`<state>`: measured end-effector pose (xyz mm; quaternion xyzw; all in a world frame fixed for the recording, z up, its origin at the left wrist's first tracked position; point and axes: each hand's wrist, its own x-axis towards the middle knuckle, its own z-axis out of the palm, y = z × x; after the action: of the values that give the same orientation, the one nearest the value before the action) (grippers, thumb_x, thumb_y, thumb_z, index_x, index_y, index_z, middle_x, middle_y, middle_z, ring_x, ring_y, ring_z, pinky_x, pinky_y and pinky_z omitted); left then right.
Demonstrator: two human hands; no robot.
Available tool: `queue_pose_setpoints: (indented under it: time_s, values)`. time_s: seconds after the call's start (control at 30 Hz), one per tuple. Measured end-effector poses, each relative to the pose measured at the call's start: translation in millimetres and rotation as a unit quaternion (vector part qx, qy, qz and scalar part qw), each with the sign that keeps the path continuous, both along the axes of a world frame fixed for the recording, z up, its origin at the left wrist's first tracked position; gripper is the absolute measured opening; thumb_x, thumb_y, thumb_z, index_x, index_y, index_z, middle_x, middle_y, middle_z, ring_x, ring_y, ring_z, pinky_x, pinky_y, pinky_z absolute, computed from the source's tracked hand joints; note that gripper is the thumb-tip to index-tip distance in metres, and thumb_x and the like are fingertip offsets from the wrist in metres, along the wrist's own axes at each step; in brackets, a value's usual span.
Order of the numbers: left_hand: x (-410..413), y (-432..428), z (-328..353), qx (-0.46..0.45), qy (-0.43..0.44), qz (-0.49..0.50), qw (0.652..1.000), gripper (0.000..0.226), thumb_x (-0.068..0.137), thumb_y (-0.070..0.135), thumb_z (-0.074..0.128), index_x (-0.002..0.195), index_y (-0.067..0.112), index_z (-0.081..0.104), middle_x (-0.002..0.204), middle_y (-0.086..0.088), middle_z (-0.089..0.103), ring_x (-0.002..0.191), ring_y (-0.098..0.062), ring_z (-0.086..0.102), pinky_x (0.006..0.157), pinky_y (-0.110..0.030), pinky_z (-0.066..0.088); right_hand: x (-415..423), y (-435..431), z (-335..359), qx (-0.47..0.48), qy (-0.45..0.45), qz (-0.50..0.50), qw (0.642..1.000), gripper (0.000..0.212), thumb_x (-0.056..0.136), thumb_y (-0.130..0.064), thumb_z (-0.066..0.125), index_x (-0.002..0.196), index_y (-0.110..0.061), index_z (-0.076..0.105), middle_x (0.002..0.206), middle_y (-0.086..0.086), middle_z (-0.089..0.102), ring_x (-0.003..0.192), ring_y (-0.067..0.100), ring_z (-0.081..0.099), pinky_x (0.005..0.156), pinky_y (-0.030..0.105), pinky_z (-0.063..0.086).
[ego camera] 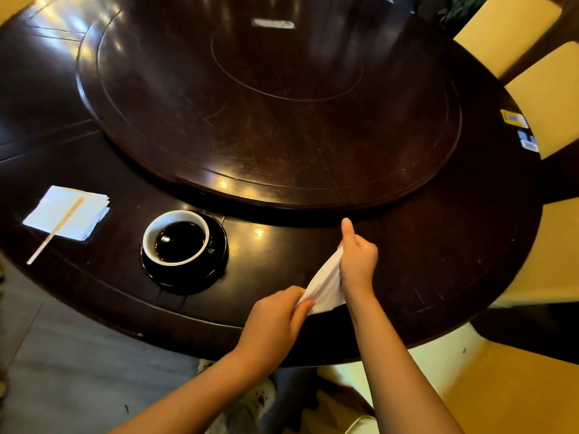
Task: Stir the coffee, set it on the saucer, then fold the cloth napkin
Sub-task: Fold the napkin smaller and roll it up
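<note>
From the head camera I look down on a dark round wooden surface (407,245) with a large raised turntable (269,114) filling its middle.

My left hand (275,321) sits at about six o'clock near the surface's close edge, its fingers (302,308) pinched on the lower corner of the white cloth napkin (326,286). My right hand (358,258) is just past it toward one o'clock, fingers curled tight around the napkin's upper end, thumb sticking straight up. The napkin stretches taut between my two hands as a narrow bunched strip, lifted above the wood.

At about nine o'clock from my hands the coffee cup (176,237), white inside and full of black coffee, stands upright on the black saucer (216,261). The saucer sits just beside the turntable's rim.

Farther out at nine o'clock lies a square stack of white paper napkins (59,214), and the wooden stir stick (54,231) rests diagonally across it, its lower end reaching onto the bare surface.
</note>
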<state>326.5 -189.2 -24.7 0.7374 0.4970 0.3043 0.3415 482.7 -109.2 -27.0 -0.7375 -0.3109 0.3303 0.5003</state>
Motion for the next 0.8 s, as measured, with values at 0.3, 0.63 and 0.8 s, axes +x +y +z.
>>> queue_pose_setpoints:
  time_s: [0.3,0.63,0.8]
  values:
    - [-3,3,17,-0.065,-0.086,0.038,0.993,0.019,0.091,0.033,0.05,0.08,0.024,0.062,0.057,0.011,0.057,0.06,-0.002,0.057,0.056,-0.013,0.039,-6,15,10,-0.009,0.076,-0.054,0.996,0.057,0.086,-0.042,0.059,0.042,-0.015,0.035,0.048,0.002,0.034,0.05,0.018,0.034,0.057,0.037,0.032]
    - [-46,-16,-14,-0.063,0.033,0.069,0.995,0.04,0.08,0.059,0.03,0.074,0.029,0.056,0.062,0.018,0.051,0.062,0.001,0.05,0.057,-0.013,0.035,-47,20,10,0.078,-0.1,0.153,0.98,0.06,0.092,-0.032,0.053,0.045,-0.001,0.033,0.047,0.005,0.026,0.047,0.015,0.026,0.049,0.035,0.022]
    - [-45,-7,-14,-0.03,0.075,0.081,0.993,0.041,0.081,0.054,0.037,0.089,0.024,0.063,0.082,0.011,0.059,0.079,-0.009,0.05,0.065,-0.019,0.035,-70,27,8,0.119,-0.078,0.248,0.958,0.069,0.084,-0.05,0.046,0.046,0.006,0.034,0.047,0.007,0.031,0.046,0.015,0.029,0.048,0.031,0.023]
